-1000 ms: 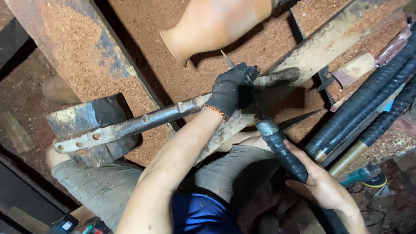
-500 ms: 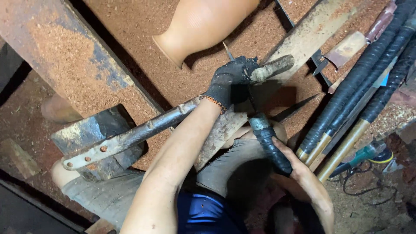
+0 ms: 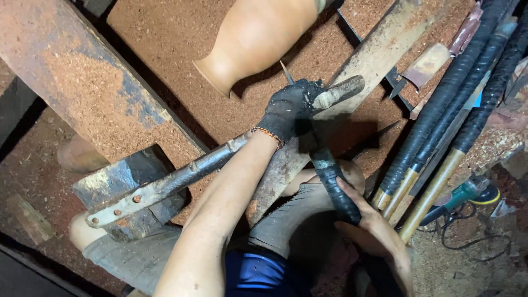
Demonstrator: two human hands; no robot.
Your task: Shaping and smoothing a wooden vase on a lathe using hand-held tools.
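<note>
I see my left hand (image 3: 291, 110), in a black work glove, clenched over the long rusty metal bar (image 3: 181, 176) and the steel shaft of the turning tool, pinning the tool down on the bar as a rest so its pointed tip (image 3: 286, 71) sits just beside the flared mouth of the tan wooden vase (image 3: 258, 41). My bare right hand (image 3: 368, 225) is wrapped around the tool's black tape-wound handle (image 3: 335, 184), low near my knee, for leverage. Spare black-wrapped long-handled tools (image 3: 456, 104) lean at the right, over reddish sawdust (image 3: 176, 33)
</note>
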